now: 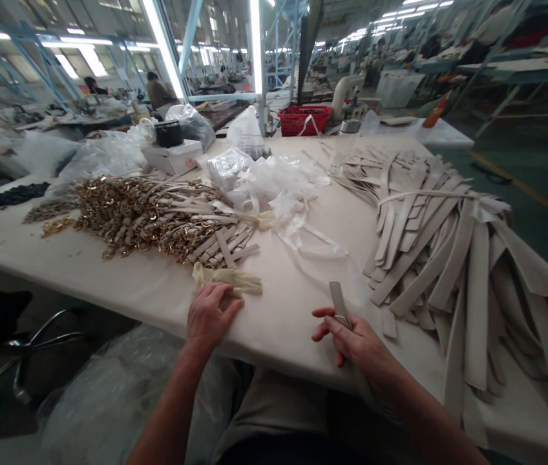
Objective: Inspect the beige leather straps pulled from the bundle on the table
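Note:
My left hand is at the table's front edge, its fingers curled and closed on the near side of a crumpled pale yellow bundle, thin and stretchy-looking. My right hand is raised at the front edge, closed around a short beige strap that sticks up between thumb and fingers; the strap's lower part is hidden by the hand. Just beyond my left hand lies a heap of beige straps with gold buckles. To the right of my right hand is a large pile of flat beige straps, loosely tied with a band.
Clear plastic bags lie mid-table, with a white box and black roll behind. A red basket stands at the back. Loose gold parts are at left. A chair base stands below. People work farther off.

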Available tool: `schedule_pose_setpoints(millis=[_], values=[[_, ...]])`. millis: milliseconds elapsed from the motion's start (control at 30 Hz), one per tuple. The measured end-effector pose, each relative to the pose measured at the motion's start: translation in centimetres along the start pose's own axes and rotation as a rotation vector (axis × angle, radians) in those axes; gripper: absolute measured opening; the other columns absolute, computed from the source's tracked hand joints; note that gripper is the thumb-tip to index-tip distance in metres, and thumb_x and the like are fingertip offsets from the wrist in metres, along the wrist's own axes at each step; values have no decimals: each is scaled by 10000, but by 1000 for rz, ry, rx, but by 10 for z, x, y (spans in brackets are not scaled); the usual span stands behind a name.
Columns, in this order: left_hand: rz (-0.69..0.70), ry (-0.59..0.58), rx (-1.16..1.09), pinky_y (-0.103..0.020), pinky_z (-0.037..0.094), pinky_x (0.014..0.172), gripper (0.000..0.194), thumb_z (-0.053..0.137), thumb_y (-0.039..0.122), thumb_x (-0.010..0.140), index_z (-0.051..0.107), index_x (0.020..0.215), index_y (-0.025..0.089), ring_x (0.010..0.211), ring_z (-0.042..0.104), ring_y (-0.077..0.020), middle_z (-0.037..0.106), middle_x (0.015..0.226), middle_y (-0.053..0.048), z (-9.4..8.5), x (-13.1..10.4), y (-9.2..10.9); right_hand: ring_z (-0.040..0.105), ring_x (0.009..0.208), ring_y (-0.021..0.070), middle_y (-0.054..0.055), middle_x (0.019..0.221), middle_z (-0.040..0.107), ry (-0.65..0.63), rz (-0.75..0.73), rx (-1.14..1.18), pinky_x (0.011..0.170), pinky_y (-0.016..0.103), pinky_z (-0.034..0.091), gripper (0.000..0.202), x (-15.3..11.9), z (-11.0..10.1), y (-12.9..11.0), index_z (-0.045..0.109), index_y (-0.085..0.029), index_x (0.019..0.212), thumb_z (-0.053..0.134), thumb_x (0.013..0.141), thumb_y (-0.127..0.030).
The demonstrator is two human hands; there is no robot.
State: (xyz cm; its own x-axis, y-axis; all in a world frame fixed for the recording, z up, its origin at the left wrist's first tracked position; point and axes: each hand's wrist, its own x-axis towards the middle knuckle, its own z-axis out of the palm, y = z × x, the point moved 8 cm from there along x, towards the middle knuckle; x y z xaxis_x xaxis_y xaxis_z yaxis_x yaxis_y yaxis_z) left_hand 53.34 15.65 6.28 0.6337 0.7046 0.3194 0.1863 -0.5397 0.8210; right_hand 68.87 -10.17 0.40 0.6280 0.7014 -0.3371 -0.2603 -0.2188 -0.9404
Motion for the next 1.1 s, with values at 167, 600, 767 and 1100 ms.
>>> schedule_pose_setpoints(millis=[167,600,767,1100], values=[[-34,-34,99,-326,445,866,74,707,314,788,749,797,254,844,610,-236,700,829,-36,9,0,-8,397,384,61,53,790,715,-18,-22,-2,388,243,441,544,1,0,1,601,-139,1122,600,829,-597],[-13,-41,-48,-299,530,730,221,659,376,816,758,916,206,799,678,-205,753,899,-49,9,-24,0,383,393,65,44,768,714,-18,-53,47,383,243,446,505,-1,0,0,618,-138,1090,604,836,-573],[116,-268,57,-283,519,724,183,664,380,834,753,794,225,767,671,-193,739,823,-32,10,-34,16,367,401,64,38,754,707,-11,-54,53,388,237,445,529,-3,1,-3,626,-135,1091,620,817,-588],[-13,50,583,-402,470,855,284,610,453,782,718,857,202,898,626,-294,721,899,-94,-39,3,-37,361,404,66,33,754,698,0,-30,69,397,244,449,528,-6,1,-6,626,-144,1084,638,805,-593]])
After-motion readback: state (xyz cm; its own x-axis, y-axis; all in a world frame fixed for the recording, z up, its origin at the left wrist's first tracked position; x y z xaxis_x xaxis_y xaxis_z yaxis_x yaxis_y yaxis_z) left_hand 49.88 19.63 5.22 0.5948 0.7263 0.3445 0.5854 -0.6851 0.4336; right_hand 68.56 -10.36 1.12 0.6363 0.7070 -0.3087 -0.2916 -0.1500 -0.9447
